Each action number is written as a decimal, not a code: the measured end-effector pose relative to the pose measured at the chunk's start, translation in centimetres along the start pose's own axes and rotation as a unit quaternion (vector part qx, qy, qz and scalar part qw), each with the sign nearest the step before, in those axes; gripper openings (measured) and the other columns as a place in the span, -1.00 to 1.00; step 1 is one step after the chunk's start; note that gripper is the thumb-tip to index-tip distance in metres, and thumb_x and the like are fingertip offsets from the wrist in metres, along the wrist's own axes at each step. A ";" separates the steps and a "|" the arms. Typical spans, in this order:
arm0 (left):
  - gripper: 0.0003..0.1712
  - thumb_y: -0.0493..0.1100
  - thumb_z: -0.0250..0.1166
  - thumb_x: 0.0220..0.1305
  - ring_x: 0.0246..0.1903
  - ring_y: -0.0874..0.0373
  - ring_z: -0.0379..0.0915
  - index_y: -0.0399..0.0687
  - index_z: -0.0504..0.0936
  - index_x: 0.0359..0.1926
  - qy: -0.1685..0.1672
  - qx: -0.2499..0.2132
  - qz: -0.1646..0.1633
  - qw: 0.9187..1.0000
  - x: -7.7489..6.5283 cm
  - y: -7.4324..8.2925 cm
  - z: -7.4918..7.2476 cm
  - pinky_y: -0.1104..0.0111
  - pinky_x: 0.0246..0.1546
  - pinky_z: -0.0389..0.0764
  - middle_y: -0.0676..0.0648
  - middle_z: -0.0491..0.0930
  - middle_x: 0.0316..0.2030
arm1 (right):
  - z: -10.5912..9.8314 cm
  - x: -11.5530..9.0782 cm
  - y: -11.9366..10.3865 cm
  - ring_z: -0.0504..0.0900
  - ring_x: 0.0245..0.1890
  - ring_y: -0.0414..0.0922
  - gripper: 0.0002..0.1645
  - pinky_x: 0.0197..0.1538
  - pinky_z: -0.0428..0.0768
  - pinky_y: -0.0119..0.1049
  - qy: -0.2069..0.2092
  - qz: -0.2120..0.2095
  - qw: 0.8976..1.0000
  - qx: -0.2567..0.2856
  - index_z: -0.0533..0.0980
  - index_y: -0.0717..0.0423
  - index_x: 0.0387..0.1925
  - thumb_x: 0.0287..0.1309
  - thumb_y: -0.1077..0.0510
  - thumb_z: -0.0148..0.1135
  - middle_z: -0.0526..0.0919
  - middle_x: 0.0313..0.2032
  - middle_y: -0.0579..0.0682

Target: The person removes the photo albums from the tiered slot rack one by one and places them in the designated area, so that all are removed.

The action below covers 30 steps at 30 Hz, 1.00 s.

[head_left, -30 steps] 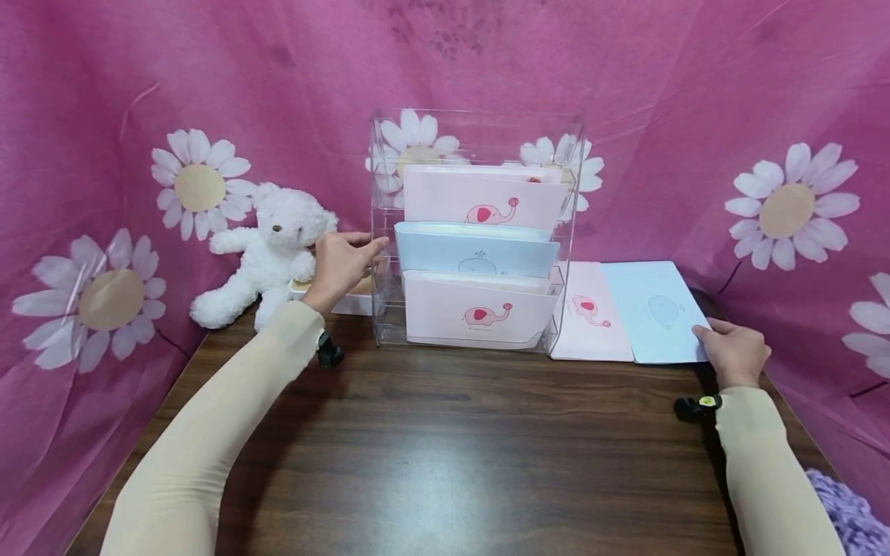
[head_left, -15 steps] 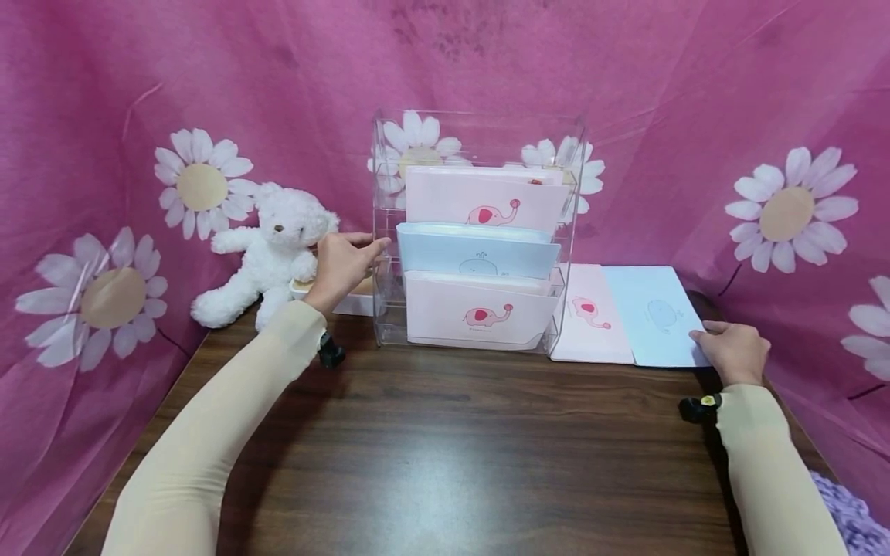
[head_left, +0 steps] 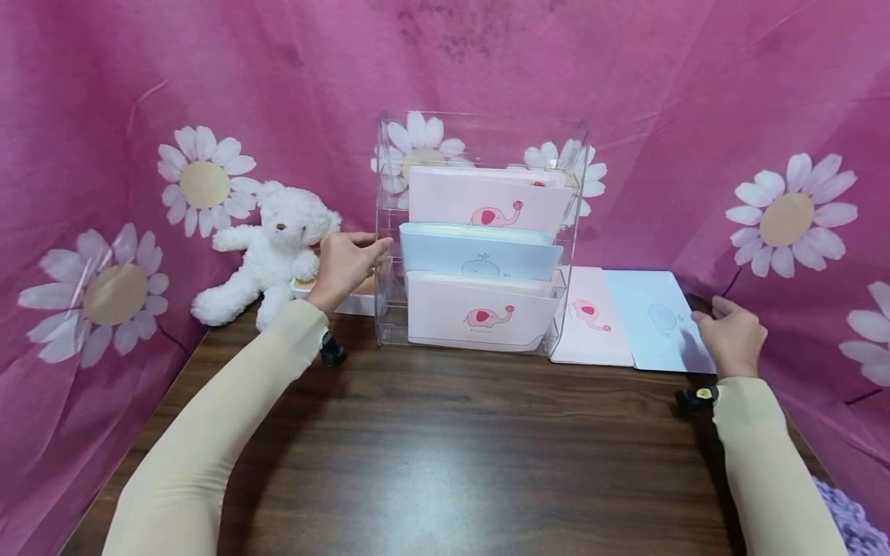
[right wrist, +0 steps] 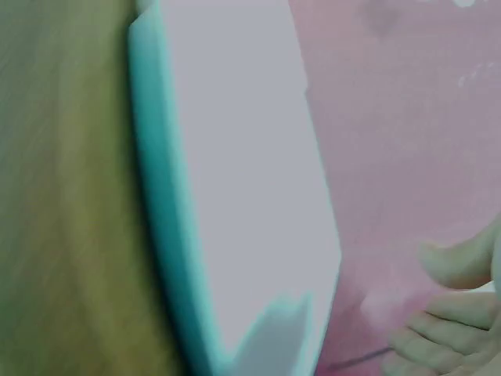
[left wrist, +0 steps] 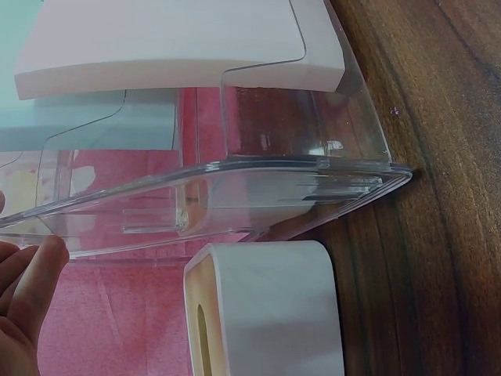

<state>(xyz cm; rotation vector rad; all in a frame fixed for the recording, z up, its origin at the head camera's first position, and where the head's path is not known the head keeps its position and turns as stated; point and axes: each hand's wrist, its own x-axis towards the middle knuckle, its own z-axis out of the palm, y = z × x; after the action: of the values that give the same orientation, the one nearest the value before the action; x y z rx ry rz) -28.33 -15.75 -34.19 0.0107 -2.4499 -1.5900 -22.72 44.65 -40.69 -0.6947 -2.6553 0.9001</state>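
A clear acrylic rack (head_left: 388, 328) stands upright, its tiers holding a pink elephant booklet stack (head_left: 452, 197) on top, a blue whale stack (head_left: 445, 251) in the middle and another pink stack (head_left: 445, 309) at the bottom. My left hand (head_left: 345, 262) pinches the rack's left side panel; in the left wrist view the thumb (left wrist: 48, 254) lies against its edge. Right of the rack, a pink booklet (head_left: 591, 340) and a blue whale booklet (head_left: 657, 297) lie side by side. Just above the blue one's right edge, my right hand (head_left: 732, 336) holds nothing, fingers loosely extended.
A white plush bear (head_left: 288, 224) sits left of the rack. Between them is a white box (left wrist: 274, 305) with a slotted, wood-coloured face. Pink curtain (head_left: 660, 116) surrounds the brown wooden table (head_left: 487, 432). Something purple and knitted (head_left: 851, 517) shows at lower right.
My right hand has let go of the blue booklet's right edge and risen slightly off it. That booklet has shifted a little toward me. The left hand stays on the rack.
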 end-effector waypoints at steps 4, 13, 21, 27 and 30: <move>-0.49 0.12 0.44 0.25 -0.39 0.12 0.79 -0.14 0.76 0.05 0.002 0.000 0.006 1.000 0.0 -0.1 0.1 0.40 -0.43 0.74 -0.21 0.80 -0.17 | -0.5 0.1 -3.2 0.29 0.52 -0.18 -0.21 0.59 0.14 -0.34 0.022 0.046 0.994 0.101 0.28 -0.07 0.50 0.32 -0.14 0.23 0.42 0.40 0.05; -0.51 0.11 0.44 0.26 -0.44 0.19 0.77 -0.13 0.76 0.05 0.006 0.007 0.010 1.000 0.0 -0.1 0.2 0.39 -0.45 0.74 -0.19 0.81 -0.18 | -1.2 -1.4 -11.2 0.61 0.08 -0.24 -0.34 -0.12 0.66 -0.62 0.016 -0.056 0.843 0.535 0.53 0.13 0.22 0.07 0.51 0.38 0.65 0.01 -0.09; -0.51 0.12 0.43 0.26 -0.44 0.20 0.76 -0.12 0.76 0.05 0.006 0.008 0.002 1.000 -0.1 -0.1 0.1 0.27 -0.36 0.78 -0.18 0.81 -0.17 | -1.7 -3.3 -18.0 0.70 0.03 -0.04 -0.39 -0.02 0.70 -0.46 -0.023 -0.216 0.744 0.632 0.52 0.42 0.13 -0.03 0.60 0.38 0.70 -0.04 0.13; -0.49 0.14 0.43 0.25 -0.40 0.14 0.78 -0.11 0.75 0.06 0.004 0.008 0.000 1.000 0.0 -0.1 0.1 0.29 -0.37 0.77 -0.18 0.81 -0.17 | -1.9 -4.2 -22.4 0.69 0.08 -0.03 -0.38 0.15 0.64 -0.41 -0.073 -0.292 0.730 0.614 0.51 0.45 0.16 -0.03 0.62 0.30 0.71 0.03 0.18; -0.48 0.14 0.43 0.25 -0.39 0.14 0.78 -0.11 0.75 0.06 0.003 0.008 -0.001 1.000 0.0 -0.1 0.1 0.38 -0.42 0.74 -0.18 0.81 -0.16 | -1.9 -4.5 -24.0 0.65 0.15 -0.05 -0.35 0.25 0.58 -0.41 -0.095 -0.312 0.747 0.580 0.50 0.39 0.20 0.00 0.58 0.33 0.70 0.08 0.12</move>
<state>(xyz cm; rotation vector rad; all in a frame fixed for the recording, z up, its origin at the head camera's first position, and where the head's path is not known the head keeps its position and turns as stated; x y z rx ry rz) -28.41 -15.68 -34.34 0.0195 -2.4586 -1.5694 -26.77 26.63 -24.55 0.5709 -1.6070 2.0314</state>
